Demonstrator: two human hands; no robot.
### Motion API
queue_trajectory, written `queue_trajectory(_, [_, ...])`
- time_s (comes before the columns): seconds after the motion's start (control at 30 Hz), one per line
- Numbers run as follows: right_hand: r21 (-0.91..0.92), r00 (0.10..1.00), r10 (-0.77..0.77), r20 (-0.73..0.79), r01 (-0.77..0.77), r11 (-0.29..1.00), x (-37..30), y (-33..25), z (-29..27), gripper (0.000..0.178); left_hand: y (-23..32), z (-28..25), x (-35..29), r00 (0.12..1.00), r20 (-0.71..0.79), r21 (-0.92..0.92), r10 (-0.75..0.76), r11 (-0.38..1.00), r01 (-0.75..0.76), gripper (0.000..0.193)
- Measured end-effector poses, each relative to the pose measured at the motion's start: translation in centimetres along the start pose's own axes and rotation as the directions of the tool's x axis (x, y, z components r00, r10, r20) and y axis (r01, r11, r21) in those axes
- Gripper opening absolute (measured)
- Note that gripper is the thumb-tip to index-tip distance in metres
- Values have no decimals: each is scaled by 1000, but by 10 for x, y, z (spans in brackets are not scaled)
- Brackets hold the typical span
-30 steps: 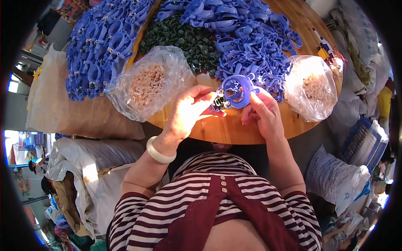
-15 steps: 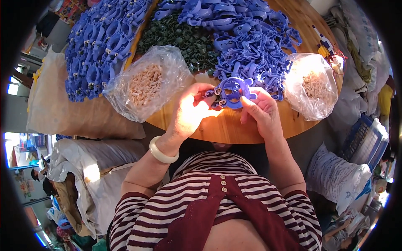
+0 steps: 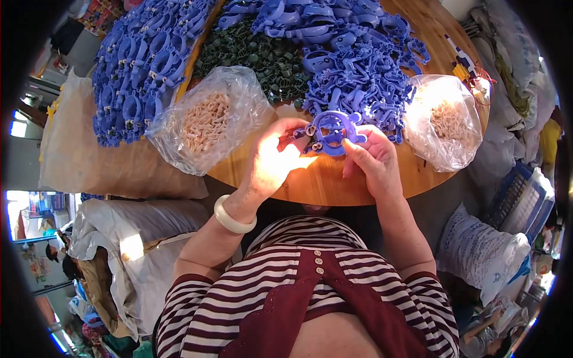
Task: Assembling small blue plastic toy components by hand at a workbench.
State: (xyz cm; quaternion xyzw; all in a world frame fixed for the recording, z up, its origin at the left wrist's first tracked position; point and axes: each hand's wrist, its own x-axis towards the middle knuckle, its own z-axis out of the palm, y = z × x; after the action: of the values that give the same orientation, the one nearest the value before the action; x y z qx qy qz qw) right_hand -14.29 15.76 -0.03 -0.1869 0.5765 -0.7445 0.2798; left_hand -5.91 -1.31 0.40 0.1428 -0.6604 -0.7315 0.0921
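Observation:
Between my two hands, over the near edge of the round wooden table, is a blue-violet plastic ring-shaped part (image 3: 335,152) with small knobs on its rim. The thumb and fingers of my right hand (image 3: 373,156) pinch its right side. My left hand (image 3: 271,160) is closed at its left side, on a small dark piece (image 3: 303,142) that meets the ring; bright sunlight on that hand washes out detail. Just beyond the ring lies a heap of thin blue-violet plastic pieces (image 3: 352,89). Dark green small parts (image 3: 253,59) are piled to the left of it.
A clear plastic bag (image 3: 170,140) of pale curled pieces sits left, another bag (image 3: 459,152) right. Joined blue-violet parts (image 3: 134,65) cover a board at far left. A pen-like tool (image 3: 459,53) lies at the table's right edge (image 3: 418,176). Wrapped sacks (image 3: 137,221) stand beside me.

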Motion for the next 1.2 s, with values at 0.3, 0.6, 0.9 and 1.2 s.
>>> queue_trajectory(0.3, [20, 999, 36, -7, -35, 999, 2, 0, -4, 18, 7, 5, -5, 999, -25, -42, 35, 998, -36, 24])
queue_trajectory(0.6, [184, 995, 100, 8, -99, 978, 3, 2, -9, 25, 24, -7, -14, 676, 254, 542, 692, 477, -692, 35])
queue_trajectory(0.9, [170, 989, 149, 26, -151, 974, 2, -6, -8, 25, 13, -13, -16, 519, 562, 690, 644, -19, -723, 36])
queue_trajectory(1.2, [181, 989, 134, 58, -142, 973, 1, -3, -10, 26, 10, -15, -17, 422, 580, 641, 697, -71, -764, 29])
